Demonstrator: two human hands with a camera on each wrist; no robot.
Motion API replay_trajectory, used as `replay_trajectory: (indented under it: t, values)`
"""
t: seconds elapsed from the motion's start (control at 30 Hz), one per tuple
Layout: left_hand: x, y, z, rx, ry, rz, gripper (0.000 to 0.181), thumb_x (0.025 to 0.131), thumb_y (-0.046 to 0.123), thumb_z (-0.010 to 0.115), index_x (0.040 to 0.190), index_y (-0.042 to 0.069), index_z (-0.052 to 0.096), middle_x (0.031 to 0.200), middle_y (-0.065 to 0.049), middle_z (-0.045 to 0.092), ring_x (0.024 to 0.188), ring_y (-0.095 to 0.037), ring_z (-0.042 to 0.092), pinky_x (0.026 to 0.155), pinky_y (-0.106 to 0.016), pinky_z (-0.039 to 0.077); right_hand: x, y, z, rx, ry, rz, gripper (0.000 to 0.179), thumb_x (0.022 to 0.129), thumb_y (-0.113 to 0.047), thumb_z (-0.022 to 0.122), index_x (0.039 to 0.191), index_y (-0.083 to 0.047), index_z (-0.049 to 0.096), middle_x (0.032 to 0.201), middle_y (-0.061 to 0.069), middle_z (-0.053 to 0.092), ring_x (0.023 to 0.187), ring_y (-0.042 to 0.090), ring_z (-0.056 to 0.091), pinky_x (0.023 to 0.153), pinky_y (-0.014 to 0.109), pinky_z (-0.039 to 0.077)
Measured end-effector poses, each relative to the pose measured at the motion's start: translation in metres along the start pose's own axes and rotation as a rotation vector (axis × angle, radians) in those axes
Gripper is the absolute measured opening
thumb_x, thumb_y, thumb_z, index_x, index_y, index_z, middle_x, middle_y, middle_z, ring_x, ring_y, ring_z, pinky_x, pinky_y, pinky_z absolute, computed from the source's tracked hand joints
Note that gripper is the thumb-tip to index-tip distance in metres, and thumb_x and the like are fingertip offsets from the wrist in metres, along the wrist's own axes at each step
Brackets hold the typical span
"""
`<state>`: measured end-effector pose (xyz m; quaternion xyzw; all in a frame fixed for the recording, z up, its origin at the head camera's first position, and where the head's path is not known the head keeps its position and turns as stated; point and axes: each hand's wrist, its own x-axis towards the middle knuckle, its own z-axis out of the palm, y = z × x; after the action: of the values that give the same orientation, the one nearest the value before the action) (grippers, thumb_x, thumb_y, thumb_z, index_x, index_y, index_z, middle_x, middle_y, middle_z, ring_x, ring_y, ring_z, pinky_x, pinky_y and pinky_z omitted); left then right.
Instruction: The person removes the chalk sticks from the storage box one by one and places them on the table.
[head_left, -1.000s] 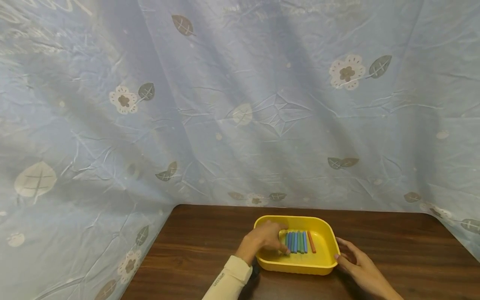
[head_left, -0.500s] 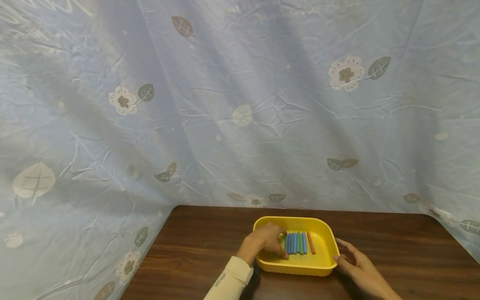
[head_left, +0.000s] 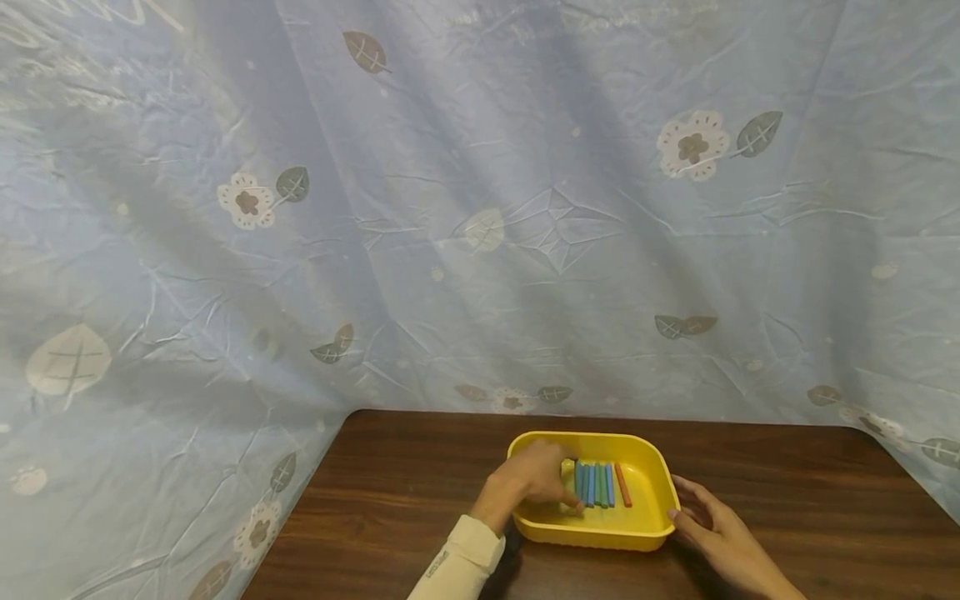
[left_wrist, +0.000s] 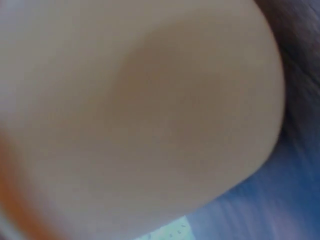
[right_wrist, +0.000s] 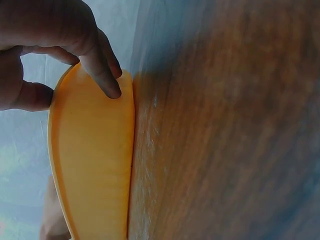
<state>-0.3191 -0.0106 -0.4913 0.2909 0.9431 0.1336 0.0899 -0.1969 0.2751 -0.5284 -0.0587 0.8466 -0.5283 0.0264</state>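
In the head view, a yellow plastic tray stands on the table. Several blue and green chalk sticks lie side by side in it, and a red chalk stick lies slightly apart to their right. My left hand reaches over the tray's left side; thumb and fingers appear to pinch the leftmost bluish stick by its two ends, though the hand partly hides it. My right hand grips the tray's right end. The right wrist view shows the thumb at the rim and fingers on the outer wall.
The dark brown wooden table extends on both sides of the tray. Behind and to the left hangs a pale blue curtain printed with leaves and flowers. The left wrist view is mostly blocked by a blurred, skin-toned surface.
My left thumb and fingers have shifted slightly right with the leftmost bluish stick, and the purple stick beside it is now hidden. My right hand and the tray stay put.
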Motion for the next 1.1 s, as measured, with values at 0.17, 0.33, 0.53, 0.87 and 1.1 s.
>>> replay_trajectory:
  t: [0.17,0.33,0.53,0.87,1.1]
  values:
    - [-0.005,0.006,-0.008,-0.009,0.02,0.057,0.079,0.08,0.059,0.091,0.147,0.023,0.067,0.099,0.01,0.075,0.082,-0.003,0.064,0.075,-0.022,0.056,0.0,0.0,0.001,0.007,0.002,0.011,0.066,0.11,-0.017,0.062,0.161,0.012,0.032,0.155,0.042,0.046,0.128,0.042,0.067,0.092,0.033,0.064]
    - [-0.018,0.016,-0.016,-0.009,0.071,0.141,0.075,0.084,0.06,0.088,0.146,0.023,0.067,0.079,0.01,0.069,0.066,0.0,0.055,0.065,-0.019,0.05,-0.001,0.0,0.0,0.014,-0.007,0.011,0.067,0.11,-0.018,0.062,0.161,0.012,0.031,0.156,0.041,0.045,0.124,0.026,0.071,0.092,0.032,0.063]
    - [-0.039,0.032,-0.022,0.008,0.149,0.239,0.074,0.083,0.068,0.084,0.143,0.028,0.069,0.116,0.012,0.079,0.082,0.005,0.061,0.078,-0.015,0.053,-0.001,0.001,-0.002,0.027,-0.024,0.015,0.068,0.111,-0.021,0.061,0.162,0.011,0.029,0.158,0.041,0.042,0.11,-0.011,0.063,0.091,0.033,0.064]
    - [-0.069,0.055,-0.009,0.01,0.167,0.308,0.065,0.085,0.069,0.082,0.14,0.038,0.068,0.063,0.019,0.047,0.053,0.005,0.038,0.051,-0.012,0.037,0.0,-0.001,-0.002,0.021,-0.032,0.013,0.067,0.112,-0.019,0.059,0.162,0.012,0.027,0.156,0.042,0.045,0.123,0.024,0.072,0.092,0.035,0.064]
    - [-0.083,0.063,0.009,0.04,0.162,0.367,0.072,0.086,0.072,0.079,0.145,0.034,0.066,0.087,0.024,0.069,0.065,0.012,0.049,0.06,-0.007,0.041,-0.001,-0.002,-0.001,0.032,-0.039,0.027,0.067,0.113,-0.021,0.058,0.164,0.01,0.026,0.156,0.043,0.044,0.134,0.048,0.063,0.093,0.038,0.064]
